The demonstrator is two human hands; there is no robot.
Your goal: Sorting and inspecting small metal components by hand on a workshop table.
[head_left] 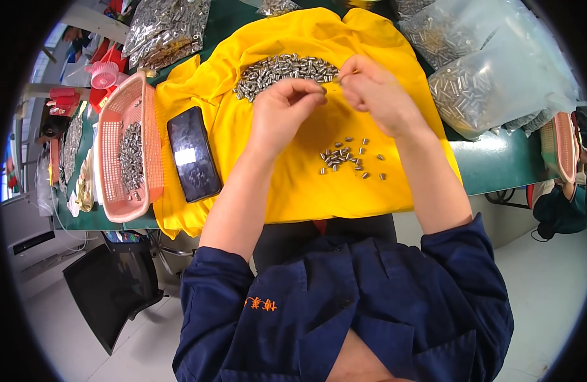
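Both my hands are raised over a yellow cloth (293,191), facing each other with a small gap between them. My left hand (284,114) is closed in a pinch, with a small dark metal piece just showing at its fingertips. My right hand (379,95) is also pinched, its fingertips around something too small to make out. Beyond them spreads a dense pile of small silvery metal cylinders (284,71). A looser group of the same cylinders (344,159) lies nearer me, between my forearms.
A black phone (194,155) lies on the cloth at the left. Beside it stands a pink plastic basket (152,146) holding more metal pieces. Clear bags of metal parts (465,89) sit at the right, another bag (166,32) at the far left. The green table (497,165) shows around the cloth.
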